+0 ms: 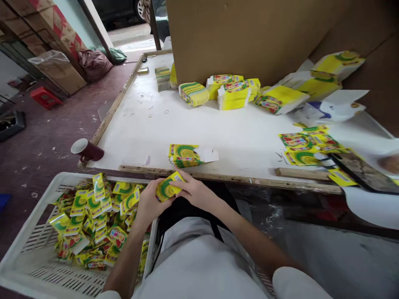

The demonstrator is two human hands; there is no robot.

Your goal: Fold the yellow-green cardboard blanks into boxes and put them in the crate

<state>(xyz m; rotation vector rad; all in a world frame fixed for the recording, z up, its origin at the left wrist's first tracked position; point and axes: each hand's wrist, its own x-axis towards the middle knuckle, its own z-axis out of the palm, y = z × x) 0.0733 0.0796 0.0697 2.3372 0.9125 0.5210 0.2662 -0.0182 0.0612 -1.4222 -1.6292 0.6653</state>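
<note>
Between both hands, just off the table's front edge, is a small yellow and green crayon box (168, 187). My left hand (151, 201) grips its left end, the fingers wrapped round it. At the right end, my right hand (191, 191) pinches it with thumb and fingers. On the table just beyond lies a stack of flattened crayon boxes (185, 155), white flaps pointing right. Under my left forearm, a white plastic crate (40, 236) holds a heap of similar small yellow boxes (96, 220).
A maroon mug (90, 150) tips at the table's left corner. Bundled yellow cartons (235, 94) line the cardboard wall (249, 37) at the back. To the right lie more flat boxes (299, 143), a wooden strip (302, 173) and a phone (364, 170). A red stool (46, 98) stands on the floor.
</note>
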